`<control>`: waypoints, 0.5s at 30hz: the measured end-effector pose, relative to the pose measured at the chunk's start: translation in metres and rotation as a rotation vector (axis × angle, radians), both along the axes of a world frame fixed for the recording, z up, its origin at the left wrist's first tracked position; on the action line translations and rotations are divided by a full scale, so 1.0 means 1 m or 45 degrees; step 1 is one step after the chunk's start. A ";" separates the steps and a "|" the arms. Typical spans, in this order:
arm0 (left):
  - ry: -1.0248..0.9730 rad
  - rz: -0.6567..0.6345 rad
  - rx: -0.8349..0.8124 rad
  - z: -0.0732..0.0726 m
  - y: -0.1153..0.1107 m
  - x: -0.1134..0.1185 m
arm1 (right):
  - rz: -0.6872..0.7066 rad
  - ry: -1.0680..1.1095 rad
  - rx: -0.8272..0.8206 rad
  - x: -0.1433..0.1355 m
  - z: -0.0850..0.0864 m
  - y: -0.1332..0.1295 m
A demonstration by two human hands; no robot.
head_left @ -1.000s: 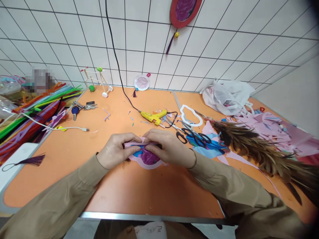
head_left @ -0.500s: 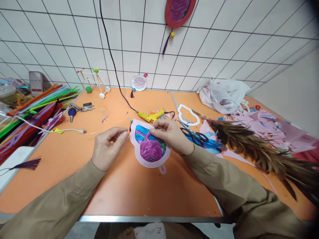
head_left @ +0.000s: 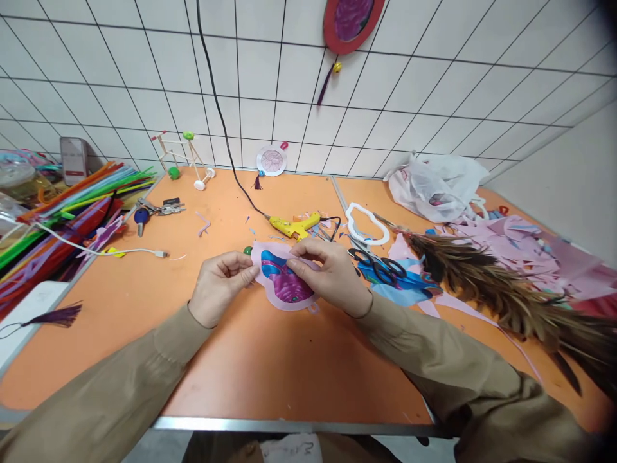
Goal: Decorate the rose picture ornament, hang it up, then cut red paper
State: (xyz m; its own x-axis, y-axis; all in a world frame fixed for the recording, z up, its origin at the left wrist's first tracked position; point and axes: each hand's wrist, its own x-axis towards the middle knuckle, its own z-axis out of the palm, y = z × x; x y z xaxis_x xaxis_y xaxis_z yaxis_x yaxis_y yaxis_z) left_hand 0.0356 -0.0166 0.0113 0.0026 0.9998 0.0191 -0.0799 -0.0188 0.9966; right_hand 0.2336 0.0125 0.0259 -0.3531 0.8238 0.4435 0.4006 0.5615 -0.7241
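Observation:
A gourd-shaped fabric ornament (head_left: 289, 287) with a pale pink border, blue top and purple flower is held above the table between my hands. My right hand (head_left: 332, 273) pinches it from the upper right, thumb on its front. My left hand (head_left: 222, 286) is closed at its left edge, thumb and forefinger pinching there; the fingertips hide exactly what is between them. A dark green bead (head_left: 247, 250) shows beside the ornament's upper left edge. A small pink loop (head_left: 313, 308) sticks out at its lower right.
Behind the hands lies a yellow glue gun (head_left: 295, 226) with its cord. To the right are a white gourd-shaped frame (head_left: 366, 225), black-handled scissors (head_left: 380, 265), fabric scraps (head_left: 511, 251) and brown feathers (head_left: 482, 289). Pipe cleaners (head_left: 91, 199), keys (head_left: 154, 211) and a purple tassel (head_left: 55, 316) are at left.
The ornament has tilted back, its lower part rising and its face looking shorter. My left hand has moved right, from just beside the ornament onto its left edge.

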 end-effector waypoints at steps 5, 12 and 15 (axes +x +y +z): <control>0.023 -0.001 0.044 -0.002 0.000 0.001 | 0.047 0.174 -0.298 -0.001 -0.003 0.003; 0.409 0.281 0.445 -0.009 -0.005 -0.002 | 0.006 0.084 -0.075 -0.002 -0.006 0.002; 0.734 0.452 0.739 -0.004 -0.006 -0.009 | 0.006 -0.085 0.245 -0.001 -0.004 -0.003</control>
